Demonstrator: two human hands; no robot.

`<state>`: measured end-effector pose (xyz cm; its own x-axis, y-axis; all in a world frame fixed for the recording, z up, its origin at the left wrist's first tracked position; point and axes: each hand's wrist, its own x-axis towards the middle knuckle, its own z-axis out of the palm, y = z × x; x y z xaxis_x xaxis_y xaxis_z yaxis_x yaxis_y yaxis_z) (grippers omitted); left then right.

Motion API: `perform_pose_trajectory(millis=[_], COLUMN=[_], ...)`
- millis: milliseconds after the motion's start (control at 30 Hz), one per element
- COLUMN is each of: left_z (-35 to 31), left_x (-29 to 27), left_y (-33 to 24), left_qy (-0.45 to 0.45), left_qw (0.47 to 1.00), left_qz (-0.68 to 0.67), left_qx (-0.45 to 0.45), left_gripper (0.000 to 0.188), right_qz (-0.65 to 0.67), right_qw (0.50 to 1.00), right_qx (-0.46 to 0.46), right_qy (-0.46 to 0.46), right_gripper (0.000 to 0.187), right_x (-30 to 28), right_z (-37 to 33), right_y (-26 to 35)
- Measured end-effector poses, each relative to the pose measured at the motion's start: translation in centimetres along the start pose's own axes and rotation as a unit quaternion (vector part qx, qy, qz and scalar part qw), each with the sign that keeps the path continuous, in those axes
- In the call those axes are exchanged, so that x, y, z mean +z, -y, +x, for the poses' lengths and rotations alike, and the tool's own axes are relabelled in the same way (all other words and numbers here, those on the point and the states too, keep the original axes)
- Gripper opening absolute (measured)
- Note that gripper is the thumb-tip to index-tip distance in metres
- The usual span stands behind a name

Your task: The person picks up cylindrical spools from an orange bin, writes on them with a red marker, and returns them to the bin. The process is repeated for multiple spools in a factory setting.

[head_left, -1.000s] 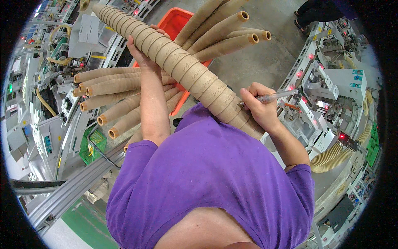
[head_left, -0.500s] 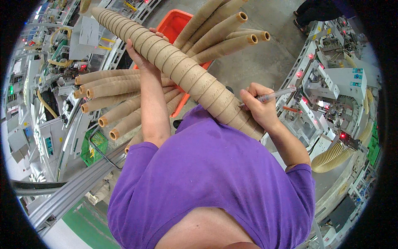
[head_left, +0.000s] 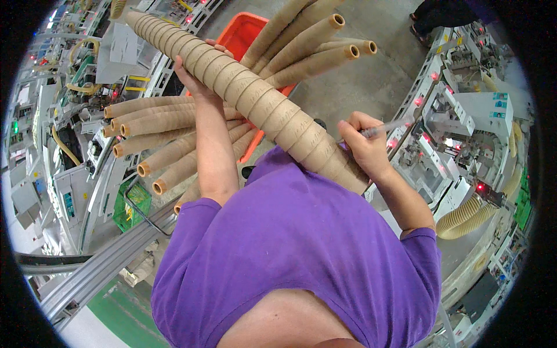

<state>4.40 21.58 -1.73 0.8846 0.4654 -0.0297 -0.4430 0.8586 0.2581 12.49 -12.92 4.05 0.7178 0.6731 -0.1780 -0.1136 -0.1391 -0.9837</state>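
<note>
A long brown tube point(head_left: 255, 95), ringed with overlapping paper-like bands, lies slantwise in front of my body from upper left to lower right. Handwritten marks run along its bands. My left hand point(head_left: 197, 78) supports it from beneath near its upper part, thumb on one side and fingertips showing on the other. In my right hand point(head_left: 366, 145) is a slim pen point(head_left: 380, 129) with a clear barrel, slightly blurred. That hand is close beside the tube's lower end; whether the pen's tip touches the surface I cannot tell.
Several similar brown tubes point(head_left: 316, 40) with open ends lie across an orange-red bin point(head_left: 246, 35), more fanning out left point(head_left: 159, 124). A green basket point(head_left: 132, 206) stands near a metal rail point(head_left: 104, 278). Machines line both sides; a person point(head_left: 444, 17) is at upper right.
My right hand and the pen have moved up slightly. The tube has shifted a little in my left hand, its marks sitting slightly lower and to the left.
</note>
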Motion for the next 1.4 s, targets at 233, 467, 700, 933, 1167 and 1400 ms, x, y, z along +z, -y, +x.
perform_pose_trajectory(millis=[233,467,700,933,1167,1400], left_z=[0.2,0.3,0.1,-0.2,-0.4,-0.2], left_x=[-0.7,-0.6,-0.3,-0.6,-0.1,-0.5], left_y=[-0.6,-0.2,-0.1,-0.1,0.0,0.0], left_qy=[-0.003,-0.001,0.011,0.010,0.004,-0.008], left_qw=[1.000,1.000,0.999,0.999,0.998,1.000], left_qz=[0.027,0.025,0.030,0.041,0.060,0.021], left_qx=[0.006,-0.004,-0.019,-0.001,0.018,0.022], left_gripper=[0.070,0.069,0.071,0.070,0.070,0.069], right_qz=[-0.053,-0.050,-0.045,0.025,-0.002,0.036], right_qw=[0.992,0.992,0.994,0.999,0.999,0.999], right_qx=[-0.075,-0.084,-0.091,-0.032,-0.020,0.027], right_qy=[0.087,0.078,0.049,0.029,0.041,0.014], right_gripper=[0.032,0.032,0.037,0.037,0.036,0.036], right_x=[-1.3,-1.3,-1.3,-1.5,-1.6,-1.6], right_z=[-2.2,-2.4,-2.4,-2.3,-1.8,-1.7], right_y=[0.8,0.8,0.6,-0.1,-0.2,-0.1])
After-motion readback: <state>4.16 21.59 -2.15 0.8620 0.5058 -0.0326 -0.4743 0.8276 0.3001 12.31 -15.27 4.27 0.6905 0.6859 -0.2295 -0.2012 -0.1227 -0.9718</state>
